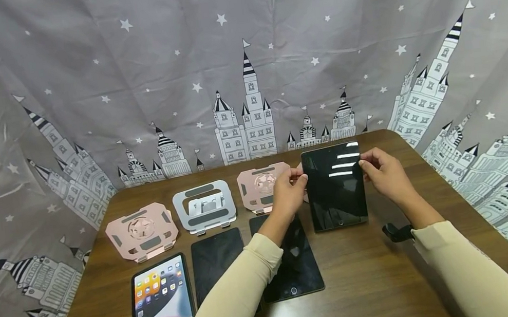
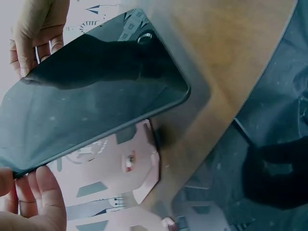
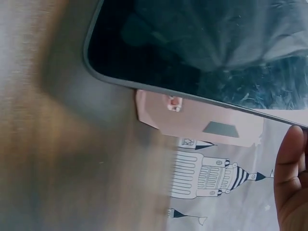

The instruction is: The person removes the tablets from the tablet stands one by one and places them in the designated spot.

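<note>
Both hands hold a dark-screened tablet (image 1: 335,191) by its two side edges, near the upper corners. It stands nearly upright, its home button at the bottom and bright reflections across the glass. My left hand (image 1: 289,191) pinches the left edge; the fingers (image 2: 45,187) curl behind it in the left wrist view. On the opposite edge my right hand (image 1: 385,173) pinches, its fingertip (image 3: 291,139) at the rim in the right wrist view. Behind the tablet is a pink stand (image 3: 202,118), mostly hidden in the head view.
Left along the back stand a second pink stand (image 1: 263,199), a pale blue-grey stand (image 1: 206,217) and another pink stand (image 1: 117,232). In front lie a tablet with lit screen (image 1: 162,302) and two dark tablets (image 1: 218,258), partly under the left arm. A patterned curtain (image 1: 161,75) hangs behind the table.
</note>
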The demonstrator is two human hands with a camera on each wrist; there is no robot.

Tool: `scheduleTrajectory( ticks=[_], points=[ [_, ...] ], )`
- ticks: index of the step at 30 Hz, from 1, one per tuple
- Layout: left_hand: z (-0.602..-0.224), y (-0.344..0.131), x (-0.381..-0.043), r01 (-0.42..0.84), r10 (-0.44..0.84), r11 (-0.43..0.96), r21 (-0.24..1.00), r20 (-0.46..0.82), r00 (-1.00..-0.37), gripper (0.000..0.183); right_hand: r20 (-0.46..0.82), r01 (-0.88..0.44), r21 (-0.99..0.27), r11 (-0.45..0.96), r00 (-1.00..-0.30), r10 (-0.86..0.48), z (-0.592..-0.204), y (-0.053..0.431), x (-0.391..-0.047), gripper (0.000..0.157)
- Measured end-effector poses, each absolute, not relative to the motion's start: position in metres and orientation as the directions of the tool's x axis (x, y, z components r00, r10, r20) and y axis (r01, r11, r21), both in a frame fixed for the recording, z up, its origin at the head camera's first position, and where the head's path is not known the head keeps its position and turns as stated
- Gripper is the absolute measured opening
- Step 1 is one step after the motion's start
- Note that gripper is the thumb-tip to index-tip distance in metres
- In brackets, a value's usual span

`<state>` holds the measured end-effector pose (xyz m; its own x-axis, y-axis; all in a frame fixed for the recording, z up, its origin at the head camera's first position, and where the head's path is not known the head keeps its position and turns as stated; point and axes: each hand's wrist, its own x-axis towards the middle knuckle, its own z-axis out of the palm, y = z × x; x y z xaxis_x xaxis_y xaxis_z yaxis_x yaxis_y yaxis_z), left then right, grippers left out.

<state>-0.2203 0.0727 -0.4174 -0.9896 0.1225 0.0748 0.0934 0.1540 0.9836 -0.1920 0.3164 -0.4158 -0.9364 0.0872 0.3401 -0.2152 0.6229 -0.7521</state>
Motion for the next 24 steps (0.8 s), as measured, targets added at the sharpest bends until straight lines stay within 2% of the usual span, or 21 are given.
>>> scheduleTrajectory(
  ticks=[7, 14, 24],
  points=[
    [-0.43, 0.066, -0.208, -0.034, 0.23, 0.134, 0.99, -0.064, -0.971, 0.008, 0.266, -0.183, -0.738, 0.65, -0.963, 0.031, -0.426, 0.318, -0.18, 0.02],
    [-0.434, 0.064, -0.2, -0.089, 0.311, 0.151, 0.984, -0.133, -0.941, 0.006, 0.201, -0.17, -0.754, 0.634, -0.979, -0.023, -0.433, 0.324, -0.172, 0.014],
    [-0.44, 0.06, -0.192, -0.168, 0.388, 0.156, 0.973, -0.217, -0.896, 0.002, 0.017, -0.092, -0.818, 0.567, -0.991, -0.136, -0.44, 0.331, -0.163, 0.011]
  ],
)
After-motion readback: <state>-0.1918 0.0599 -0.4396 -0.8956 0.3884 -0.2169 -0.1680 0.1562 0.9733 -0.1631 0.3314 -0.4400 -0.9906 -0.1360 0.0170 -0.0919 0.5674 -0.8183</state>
